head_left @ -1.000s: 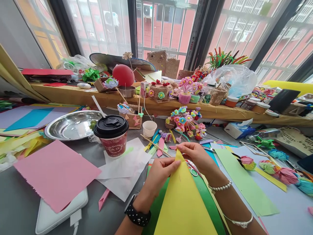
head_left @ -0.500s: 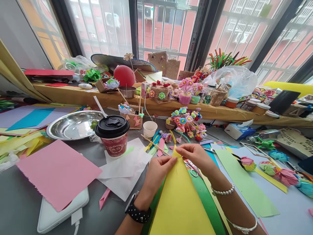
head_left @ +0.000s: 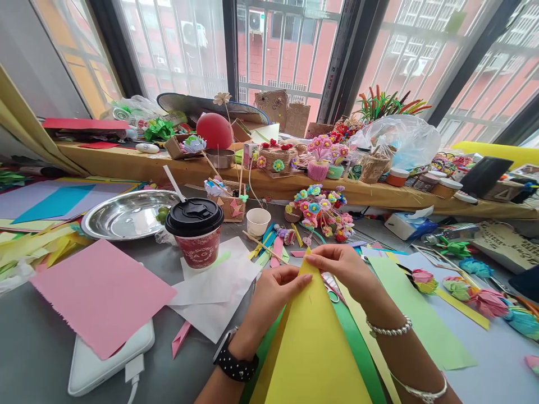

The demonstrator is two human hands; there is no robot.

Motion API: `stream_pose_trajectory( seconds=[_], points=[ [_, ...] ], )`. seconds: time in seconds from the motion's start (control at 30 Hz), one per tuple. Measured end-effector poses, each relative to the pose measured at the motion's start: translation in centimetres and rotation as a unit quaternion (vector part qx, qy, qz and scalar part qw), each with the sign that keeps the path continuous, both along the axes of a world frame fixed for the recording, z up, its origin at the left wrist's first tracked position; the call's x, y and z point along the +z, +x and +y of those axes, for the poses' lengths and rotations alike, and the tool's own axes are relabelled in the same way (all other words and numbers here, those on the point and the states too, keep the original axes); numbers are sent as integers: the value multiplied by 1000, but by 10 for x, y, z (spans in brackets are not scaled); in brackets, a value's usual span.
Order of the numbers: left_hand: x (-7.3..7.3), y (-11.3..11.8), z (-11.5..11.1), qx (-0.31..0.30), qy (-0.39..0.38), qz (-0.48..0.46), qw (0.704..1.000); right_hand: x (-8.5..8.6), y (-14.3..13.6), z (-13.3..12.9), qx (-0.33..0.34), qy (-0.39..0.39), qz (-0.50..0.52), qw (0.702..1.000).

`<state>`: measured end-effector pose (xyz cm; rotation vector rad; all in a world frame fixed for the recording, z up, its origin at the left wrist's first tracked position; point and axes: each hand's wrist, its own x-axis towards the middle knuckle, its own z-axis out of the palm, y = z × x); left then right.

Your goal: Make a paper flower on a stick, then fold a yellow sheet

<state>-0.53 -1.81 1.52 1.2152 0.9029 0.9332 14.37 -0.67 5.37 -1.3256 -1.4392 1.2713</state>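
Note:
A large sheet of yellow paper [head_left: 315, 342] tapers to a folded point away from me. My left hand [head_left: 275, 297] is closed on its left edge, thumb on top. At the very tip, my right hand [head_left: 341, 272] pinches the paper between thumb and fingers. Green paper [head_left: 357, 353] lies beneath the yellow sheet and shows on both sides. Scissors [head_left: 332, 294] lie partly hidden beside the yellow paper, below my right hand.
To the left stand a lidded coffee cup [head_left: 197, 238] and a steel dish [head_left: 122, 219]. Pink paper [head_left: 105, 297] rests on a white power bank [head_left: 86, 365]. A small paper cup [head_left: 258, 221] and pipe-cleaner flowers [head_left: 322, 207] are farther back. Paper tulips [head_left: 490, 303] lie at the right.
Both hands have shifted slightly right along with the yellow paper's tip. The paper's left side now shows a darker layer below the top fold.

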Motion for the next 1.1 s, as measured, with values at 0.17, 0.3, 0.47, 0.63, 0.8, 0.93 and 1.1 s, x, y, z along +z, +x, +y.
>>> stream_pose_trajectory(
  seconds=[0.17, 0.3, 0.47, 0.63, 0.8, 0.93, 1.1],
  points=[
    [0, -3, 0, 10, 6, -15, 1000, 6, 1, -1, -14, -7, 20, 1000],
    [0, -5, 0, 6, 15, 7, 1000, 5, 2, -1, -13, -8, 25, 1000],
    [0, -5, 1, 1, 17, 20, 1000, 3, 1, 0, -16, -17, 37, 999],
    [-1, -6, 1, -7, 9, 7, 1000, 3, 1, 0, -16, -13, 43, 999],
    [-1, -6, 1, -12, 7, -5, 1000, 3, 1, 1, -12, -12, 49, 999],
    [0, -5, 1, -14, -7, -9, 1000, 2, 1, 1, -10, -13, 66, 998],
    [-2, -5, 1, -4, 0, 9, 1000, 0, 1, 2, -9, 0, 73, 997]
  ],
)
